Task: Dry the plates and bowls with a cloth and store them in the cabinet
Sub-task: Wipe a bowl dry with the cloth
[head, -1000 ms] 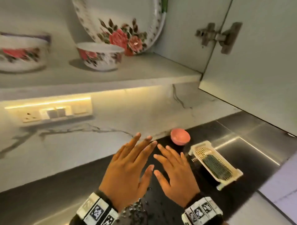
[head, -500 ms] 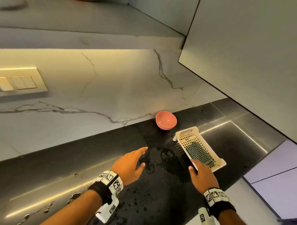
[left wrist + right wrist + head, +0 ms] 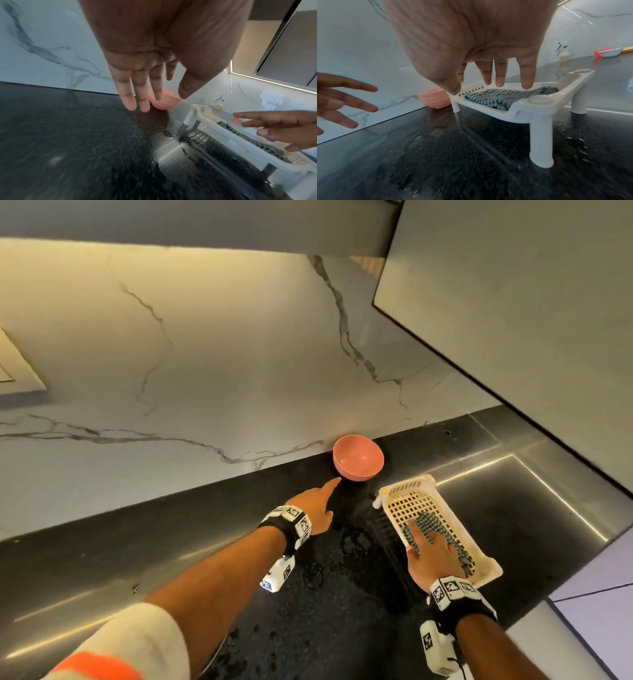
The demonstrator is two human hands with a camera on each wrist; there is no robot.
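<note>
A pink bowl (image 3: 358, 457) stands on the dark wet counter against the marble wall, also visible as the bowl (image 3: 165, 100) and bowl (image 3: 435, 99) in the wrist views. My left hand (image 3: 317, 506) stretches toward it with straight fingers, fingertips just short of its left side, holding nothing. A blue-and-white checked cloth (image 3: 431, 530) lies in a white perforated drying rack (image 3: 406, 493) on legs. My right hand (image 3: 428, 549) hovers flat over the cloth (image 3: 496, 98), fingers straight, just above it.
The open cabinet door (image 3: 513, 302) hangs overhead at the right. Water drops and puddles cover the counter (image 3: 342, 594) between my arms. A spray bottle (image 3: 563, 52) and a red-edged tub (image 3: 604, 53) stand far off on the counter.
My view dropped from the cabinet shelf to the counter. Both hands came down: the left reached forward to the pink bowl, the right moved onto the rack over the cloth.
</note>
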